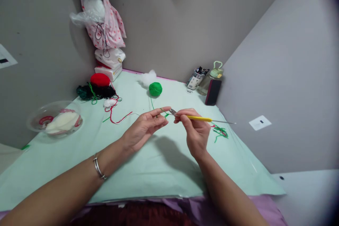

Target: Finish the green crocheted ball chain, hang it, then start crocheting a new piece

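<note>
Right hand (194,129) pinches yellow crochet hook (199,118), tip at green yarn strand (164,113). Left hand (144,127) pinches that strand between thumb and fingers, above mint table cover (159,162). Green yarn ball (155,89) behind.

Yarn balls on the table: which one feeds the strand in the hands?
The green yarn ball mid-table; its strand runs to the left hand. The red yarn ball sits far left.

Yarn ball (155,89) sits behind the two hands, left hand (144,129) just left of right hand (194,130); bowl (54,118) far left on the table (159,162); bottle (212,77) back right.
</note>
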Motion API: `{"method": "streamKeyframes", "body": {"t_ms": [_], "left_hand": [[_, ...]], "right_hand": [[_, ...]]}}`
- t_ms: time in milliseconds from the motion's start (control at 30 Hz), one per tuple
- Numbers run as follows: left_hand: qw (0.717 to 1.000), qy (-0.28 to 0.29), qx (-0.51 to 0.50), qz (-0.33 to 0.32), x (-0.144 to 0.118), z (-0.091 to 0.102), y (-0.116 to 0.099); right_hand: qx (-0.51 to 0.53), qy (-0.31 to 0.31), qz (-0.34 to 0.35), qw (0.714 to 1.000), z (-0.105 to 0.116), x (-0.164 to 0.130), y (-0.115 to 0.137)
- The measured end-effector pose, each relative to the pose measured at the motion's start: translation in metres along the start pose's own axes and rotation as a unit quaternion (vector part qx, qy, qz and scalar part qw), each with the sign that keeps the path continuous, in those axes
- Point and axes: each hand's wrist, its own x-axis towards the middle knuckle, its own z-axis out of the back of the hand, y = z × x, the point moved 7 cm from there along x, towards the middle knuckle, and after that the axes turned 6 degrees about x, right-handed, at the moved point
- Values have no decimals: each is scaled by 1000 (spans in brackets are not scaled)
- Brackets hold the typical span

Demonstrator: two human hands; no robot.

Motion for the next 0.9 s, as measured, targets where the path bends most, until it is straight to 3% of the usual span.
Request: {"method": "streamKeyframes", "body": {"t_ms": [233,467,900], "left_hand": [[999,-3,43,-20,0,3,-7],[992,-1,117,-38,-1,3,-10],[988,-32,136,-63,2,5,-9]], "right_hand": [[168,-39,-124,977,5,6,-18],[160,-40,-133,977,4,7,-17],[159,-22,-131,978,1,3,-21]]}}
